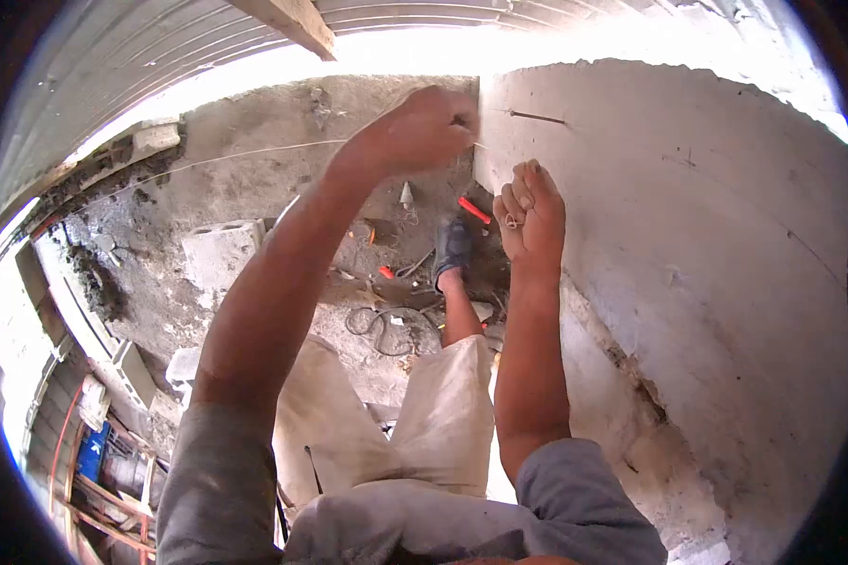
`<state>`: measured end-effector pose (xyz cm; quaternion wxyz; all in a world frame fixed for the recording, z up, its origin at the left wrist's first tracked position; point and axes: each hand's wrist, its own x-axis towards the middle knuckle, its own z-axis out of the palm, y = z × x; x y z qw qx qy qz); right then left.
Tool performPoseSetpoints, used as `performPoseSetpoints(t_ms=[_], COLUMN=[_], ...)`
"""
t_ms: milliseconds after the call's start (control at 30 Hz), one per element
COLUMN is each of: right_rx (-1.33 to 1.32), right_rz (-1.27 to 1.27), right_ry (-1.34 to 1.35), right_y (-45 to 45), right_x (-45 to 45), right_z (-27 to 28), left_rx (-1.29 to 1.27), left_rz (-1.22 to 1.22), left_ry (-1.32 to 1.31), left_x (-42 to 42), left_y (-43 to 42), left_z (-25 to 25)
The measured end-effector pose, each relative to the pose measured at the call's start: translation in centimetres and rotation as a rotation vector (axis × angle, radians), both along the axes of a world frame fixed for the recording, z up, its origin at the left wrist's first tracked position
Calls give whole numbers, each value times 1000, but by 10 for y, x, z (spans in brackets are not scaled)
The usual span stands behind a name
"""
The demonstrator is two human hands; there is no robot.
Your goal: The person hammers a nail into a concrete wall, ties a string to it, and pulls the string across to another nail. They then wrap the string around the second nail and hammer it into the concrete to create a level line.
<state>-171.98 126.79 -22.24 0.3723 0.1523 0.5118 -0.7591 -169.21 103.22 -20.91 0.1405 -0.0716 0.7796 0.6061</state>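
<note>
A thin pale string (254, 151) runs from the left side across to my left hand (429, 132), whose fingers are closed on it. A short piece shows past the knuckles, and the hand is slightly blurred. My right hand (534, 209) is raised beside the smooth wall, its fingers curled shut; a small pale loop like the same string shows at them. Between and above the hands, a long nail (537, 118) sticks out from the wall (688, 217). A grey cone-shaped plumb bob (406, 195) appears below my left forearm, near the rough wall's foot.
My shoe (452, 243) stands on dirt, near a red-handled tool (474, 210) and a coiled dark cable (382, 330). A concrete block (224, 247) lies on the left. A wooden beam (292, 24) crosses above, and wooden framing (113, 499) stands at lower left.
</note>
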Motion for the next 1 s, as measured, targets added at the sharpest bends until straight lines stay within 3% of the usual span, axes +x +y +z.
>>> performPoseSetpoints(t_ms=[33, 67, 133, 167, 233, 267, 300, 333, 367, 400, 467, 567, 667, 733, 800, 867, 933, 967, 1000], right_rx=[-204, -218, 338, 327, 1103, 1009, 1008, 824, 633, 636, 286, 260, 235, 179, 120, -286, -296, -299, -302], right_rz=[-15, -20, -57, -61, -56, -98, -102, 72, 238, 239, 102, 77, 97, 78, 57, 2, -11, -21, -21], right_ry=[-62, -64, 153, 154, 919, 687, 694, 483, 274, 282, 130, 2, 30, 8, -24, -290, -345, -395, -397], right_y=[1, -7, -28, -29, -28, -36, -37, -32, -35, -40, -61, -77, -73, -69, -63, -50, -50, -51, -50], right_x=[2, 7, 19, 24, 35, 46, 57, 69, 77, 83, 90, 87, 96, 99, 101, 100, 98, 96, 94], right_z=[1, 7, 18, 16, 8, 35, 35, 28, 27, 24, 27, 53, 32, 35, 34, 26, 30, 32, 28], left_rx=[-14, 17, 35, 21, 4, -109, -217, -109, -103, -33, 37, 254, 437, 154, 89, 24, -335, -339, -141], left_rz=[-4, 20, 42, 143, 240, 390, 541, 625, 626, 728, 834, 783, 892, 506, 362, 218, -288, -291, -185], left_ry=[-3, -44, -83, -122, -147, -144, -145, -330, -324, -333, -335, -417, -581, -165, -159, -159, 372, 371, 115], left_x=[6, 13, 29, 39, 59, 69, 77, 73, 71, 70, 67, 66, 72, 89, 92, 93, 88, 86, 83], left_y=[-2, -2, 6, 14, 33, 43, 50, 53, 62, 70, 70, 60, 61, 57, 43, 25, 8, 7, 6], left_z=[6, 11, 21, 24, 17, 3, -1, 23, 23, 22, 28, 36, 28, 9, 0, -12, -16, -10, -5])
